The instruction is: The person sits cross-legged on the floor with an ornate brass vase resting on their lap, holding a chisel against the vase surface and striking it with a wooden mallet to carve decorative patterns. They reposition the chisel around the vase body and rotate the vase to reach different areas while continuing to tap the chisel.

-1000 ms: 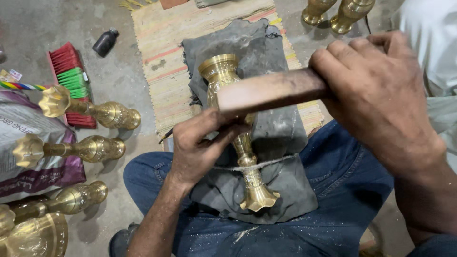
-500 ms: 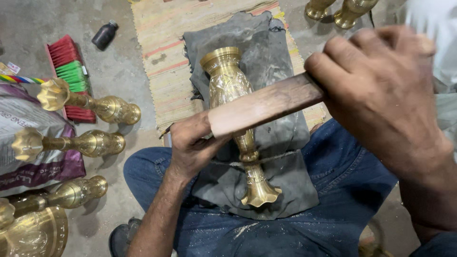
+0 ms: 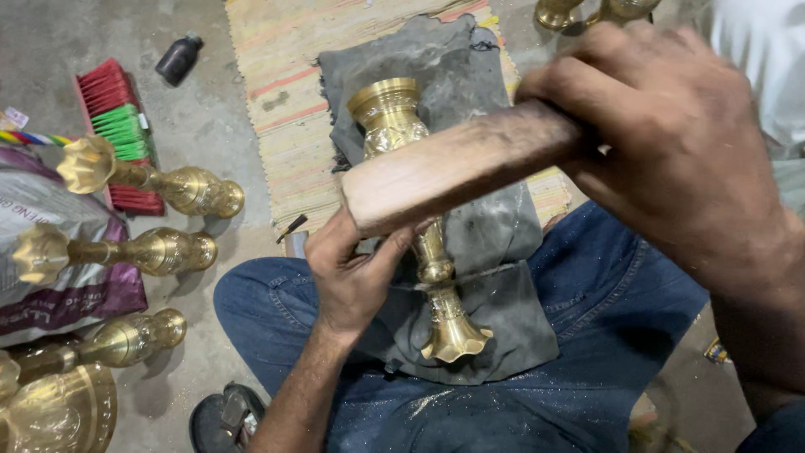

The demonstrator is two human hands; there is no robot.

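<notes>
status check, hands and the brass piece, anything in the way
Left hand grips brass stand on grey cloth. Right hand holds wooden block over it. Nothing blocking.

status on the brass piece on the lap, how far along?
Done: three similar brass pieces lie on the floor at left. In hand: left hand steadies the brass piece on the grey cloth; right hand holds a wooden block over it. What is left on it cannot be told.
</notes>
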